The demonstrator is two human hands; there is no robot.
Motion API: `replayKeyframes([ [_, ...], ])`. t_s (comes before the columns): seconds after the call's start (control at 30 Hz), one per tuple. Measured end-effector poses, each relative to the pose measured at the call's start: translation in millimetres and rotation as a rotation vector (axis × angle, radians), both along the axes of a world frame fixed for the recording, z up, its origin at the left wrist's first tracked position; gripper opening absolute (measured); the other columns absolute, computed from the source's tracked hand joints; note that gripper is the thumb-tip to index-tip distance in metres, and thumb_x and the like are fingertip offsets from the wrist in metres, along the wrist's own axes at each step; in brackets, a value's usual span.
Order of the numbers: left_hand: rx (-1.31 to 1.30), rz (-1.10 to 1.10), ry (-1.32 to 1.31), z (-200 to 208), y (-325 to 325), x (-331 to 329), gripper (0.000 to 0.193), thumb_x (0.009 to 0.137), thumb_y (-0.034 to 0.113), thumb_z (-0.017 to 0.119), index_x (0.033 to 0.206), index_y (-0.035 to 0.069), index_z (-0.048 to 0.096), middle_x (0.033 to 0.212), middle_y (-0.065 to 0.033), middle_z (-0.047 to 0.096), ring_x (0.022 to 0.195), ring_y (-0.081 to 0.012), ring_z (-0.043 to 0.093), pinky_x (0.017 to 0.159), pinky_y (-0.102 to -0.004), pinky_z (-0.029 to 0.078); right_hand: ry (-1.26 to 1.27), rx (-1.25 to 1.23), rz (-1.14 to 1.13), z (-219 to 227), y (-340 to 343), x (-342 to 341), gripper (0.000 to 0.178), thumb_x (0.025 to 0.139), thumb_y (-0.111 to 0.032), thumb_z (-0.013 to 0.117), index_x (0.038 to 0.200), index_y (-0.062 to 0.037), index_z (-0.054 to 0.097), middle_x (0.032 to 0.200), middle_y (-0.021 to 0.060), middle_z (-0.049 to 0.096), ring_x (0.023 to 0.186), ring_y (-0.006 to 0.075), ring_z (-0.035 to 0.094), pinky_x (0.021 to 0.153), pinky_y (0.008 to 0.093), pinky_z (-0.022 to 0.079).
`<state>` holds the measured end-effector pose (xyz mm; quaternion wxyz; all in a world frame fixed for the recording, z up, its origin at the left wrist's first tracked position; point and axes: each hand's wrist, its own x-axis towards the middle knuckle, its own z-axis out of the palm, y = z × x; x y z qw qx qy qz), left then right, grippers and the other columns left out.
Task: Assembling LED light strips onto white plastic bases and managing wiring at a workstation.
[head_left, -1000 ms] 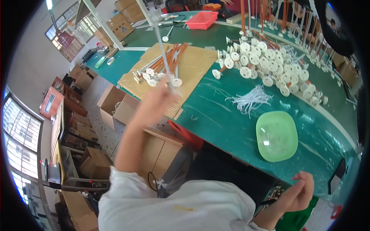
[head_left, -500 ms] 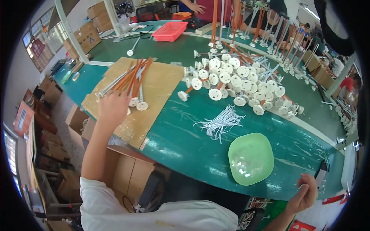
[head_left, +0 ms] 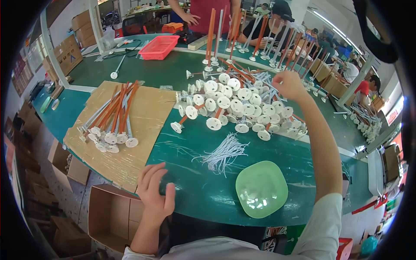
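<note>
My right hand reaches to the far right part of a pile of rods with round white disc ends. Its fingers are curled together over grey rods there; whatever they grip is hidden. Near the table's front edge, my left hand hovers empty, its fingers apart. Beyond it lies a bundle of orange and grey rods on a flat cardboard sheet, disc ends toward me. A loose bunch of white strings rests between the pile and an upturned-looking light green bowl.
Several rods stand upright on their discs along the far edge of the pile. A pink-red tray and a single rod lie at the far left. Open cardboard boxes stand below the table. People are at work across from me.
My left hand has drawn back from the bundle on the cardboard to the table's front edge. My right hand has gone from the lower right to the pile. The whole view has shifted.
</note>
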<state>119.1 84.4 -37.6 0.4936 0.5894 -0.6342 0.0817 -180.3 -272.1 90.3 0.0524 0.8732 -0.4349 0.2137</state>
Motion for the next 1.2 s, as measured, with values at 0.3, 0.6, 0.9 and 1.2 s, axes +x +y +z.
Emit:
replayKeyframes([
  [0.3,0.064,-0.008,-0.060,-6,-3,-2,0.030,0.069,0.013,0.074,0.093,-0.001,0.061,0.105,-0.0163,0.062,0.092,-0.0348,0.058,0.078,-0.0403,0.049,0.482,0.122,-0.381,-25,-59,84,0.034,0.077,-0.021,0.061,0.102,0.0008,0.066,0.107,0.0269,0.064,0.100,0.0378,0.064,0.084,0.0466,0.052],
  [0.6,-0.111,-0.056,-0.044,-7,0,-1,0.019,0.068,0.002,0.073,0.083,-0.001,0.061,0.091,-0.0143,0.065,0.083,-0.0324,0.060,0.070,-0.0381,0.050,0.065,-0.189,-0.252,31,70,27,0.027,0.072,-0.017,0.066,0.084,0.0057,0.068,0.086,0.0232,0.067,0.079,0.0347,0.067,0.072,0.0409,0.053],
  [0.9,-0.078,-0.557,0.330,41,41,-112,0.036,0.065,0.004,0.082,0.097,-0.004,0.066,0.091,-0.0157,0.069,0.076,-0.0257,0.069,0.069,-0.0276,0.054,-1.494,0.732,0.212,-57,360,10,0.018,0.087,-0.001,0.058,0.100,0.0063,0.067,0.108,0.0151,0.065,0.096,0.0185,0.061,0.087,0.0299,0.045],
  [1.2,-0.114,-0.475,0.132,52,69,-160,0.048,0.062,0.011,0.086,0.103,-0.002,0.065,0.090,-0.0126,0.071,0.074,-0.0218,0.070,0.064,-0.0259,0.055,-1.605,0.774,0.209,-69,414,-1,0.015,0.086,0.002,0.062,0.098,0.0054,0.070,0.110,0.0113,0.060,0.093,0.0153,0.060,0.079,0.0256,0.048],
])
